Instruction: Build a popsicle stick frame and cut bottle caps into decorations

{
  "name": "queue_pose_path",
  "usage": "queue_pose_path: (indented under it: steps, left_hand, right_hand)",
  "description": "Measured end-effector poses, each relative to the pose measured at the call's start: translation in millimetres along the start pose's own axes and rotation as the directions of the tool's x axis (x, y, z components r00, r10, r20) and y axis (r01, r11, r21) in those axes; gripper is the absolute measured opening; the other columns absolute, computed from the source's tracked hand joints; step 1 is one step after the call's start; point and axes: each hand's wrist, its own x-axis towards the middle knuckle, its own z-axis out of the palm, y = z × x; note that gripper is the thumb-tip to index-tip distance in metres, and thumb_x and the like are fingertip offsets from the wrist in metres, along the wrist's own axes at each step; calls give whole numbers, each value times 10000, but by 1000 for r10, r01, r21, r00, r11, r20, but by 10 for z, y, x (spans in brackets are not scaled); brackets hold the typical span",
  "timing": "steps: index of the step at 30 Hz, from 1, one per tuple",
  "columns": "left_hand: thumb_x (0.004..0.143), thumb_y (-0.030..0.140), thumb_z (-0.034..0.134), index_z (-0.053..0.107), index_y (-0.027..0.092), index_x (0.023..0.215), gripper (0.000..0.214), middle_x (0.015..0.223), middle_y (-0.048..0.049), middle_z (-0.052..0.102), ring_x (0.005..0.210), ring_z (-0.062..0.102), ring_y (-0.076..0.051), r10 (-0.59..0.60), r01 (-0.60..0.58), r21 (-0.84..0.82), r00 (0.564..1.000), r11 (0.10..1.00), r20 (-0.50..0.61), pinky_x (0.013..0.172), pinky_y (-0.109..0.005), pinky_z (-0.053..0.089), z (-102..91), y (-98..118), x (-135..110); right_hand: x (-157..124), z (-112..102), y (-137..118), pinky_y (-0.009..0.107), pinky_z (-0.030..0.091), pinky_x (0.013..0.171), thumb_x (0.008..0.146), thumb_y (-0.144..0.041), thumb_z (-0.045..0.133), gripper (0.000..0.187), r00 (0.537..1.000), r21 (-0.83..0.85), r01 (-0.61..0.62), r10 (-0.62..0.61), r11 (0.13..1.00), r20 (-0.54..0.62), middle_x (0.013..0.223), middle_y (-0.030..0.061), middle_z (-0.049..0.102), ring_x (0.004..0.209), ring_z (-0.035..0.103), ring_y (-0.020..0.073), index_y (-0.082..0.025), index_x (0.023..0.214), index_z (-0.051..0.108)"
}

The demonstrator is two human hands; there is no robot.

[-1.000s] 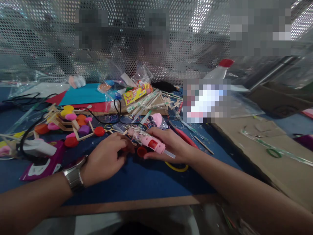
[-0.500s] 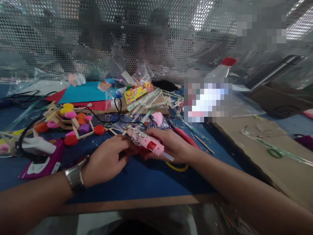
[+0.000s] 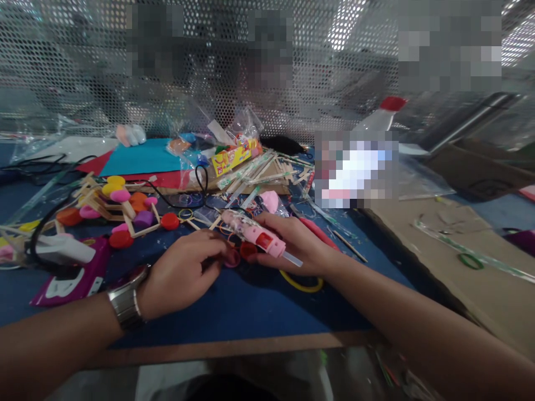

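Observation:
My right hand (image 3: 298,248) is wrapped round a pink glue gun (image 3: 254,235) with a red trigger, its clear glue stick poking out toward me. The gun lies almost level above the blue mat (image 3: 234,303). My left hand (image 3: 181,273), with a metal watch on the wrist, has its fingers curled and pinches a small purple bottle cap (image 3: 232,258). A red bottle cap (image 3: 248,250) sits right beside it, under the gun.
At the left lies a frame of wooden sticks with coloured caps (image 3: 121,209). Behind are craft sticks, plastic bags, coloured paper (image 3: 140,157), black cables and a white bottle with a red cap (image 3: 378,120). Cardboard (image 3: 468,262) lies at the right. A yellow rubber band (image 3: 301,285) rests under my right wrist.
The glue gun has shifted slightly up and away. A purple cap now shows at my left fingertips beside the red cap.

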Motion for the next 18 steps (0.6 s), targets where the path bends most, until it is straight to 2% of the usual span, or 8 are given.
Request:
queue_pose_path:
  steps: [3, 7, 12, 18]
  left_hand:
    - [893, 48, 530, 726, 206, 907, 252, 932, -22, 767, 876, 701, -172, 17, -18, -34, 999, 999, -40, 818, -298, 548, -20, 24, 7]
    - [895, 30, 509, 720, 201, 930, 273, 937, -19, 761, 904, 691, -168, 28, -29, -49, 999, 998, -31, 838, -297, 540, -29, 38, 8]
    - [919, 62, 506, 738, 196, 936, 268, 1018, -57, 757, 994, 700, -205, -8, 8, -8, 1000, 1000, 7, 908, -331, 551, -19, 8, 11]
    - [933, 66, 502, 729, 180, 928, 255, 1021, -72, 774, 1008, 719, -213, 71, -70, 33, 997, 997, -20, 914, -330, 578, 18, -37, 5]
  right_hand:
    - [3, -12, 0, 247, 399, 602, 838, -368, 774, 316, 998, 30, -13, 15, 999, -54, 785, -20, 594, 653, 496, 142, -210, 961, 530]
    - [5, -32, 18, 249, 400, 597, 841, -405, 787, 339, 988, 2, 52, -51, 999, -148, 791, -15, 594, 653, 487, 142, -220, 904, 509]
    - [0, -41, -17, 226, 394, 560, 866, -431, 769, 334, 995, -15, 88, -88, 996, -46, 753, -23, 603, 608, 488, 119, -196, 977, 561]
    - [-12, -24, -34, 215, 418, 588, 883, -384, 748, 278, 994, 25, 106, -106, 994, 1, 792, -6, 660, 635, 568, 118, -187, 998, 591]
